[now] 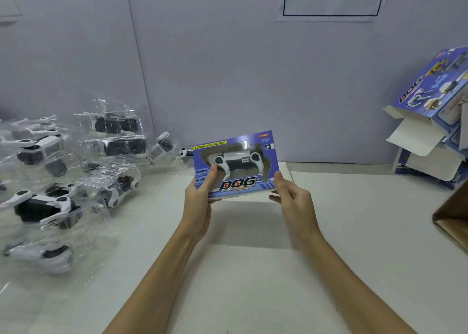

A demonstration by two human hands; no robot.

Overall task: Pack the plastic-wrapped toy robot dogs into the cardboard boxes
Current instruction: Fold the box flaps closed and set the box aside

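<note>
A blue "DOG" box is held above the white table, its window showing a white and black toy robot dog inside. My left hand grips the box's lower left corner, thumb on the front face. My right hand pinches the lower right corner. At the left lies a pile of several plastic-wrapped robot dogs, white and black in clear wrap.
A stack of blue boxes with open white flaps leans at the right against the grey wall. A brown cardboard carton juts in at the right edge. The white table stretches in front of me.
</note>
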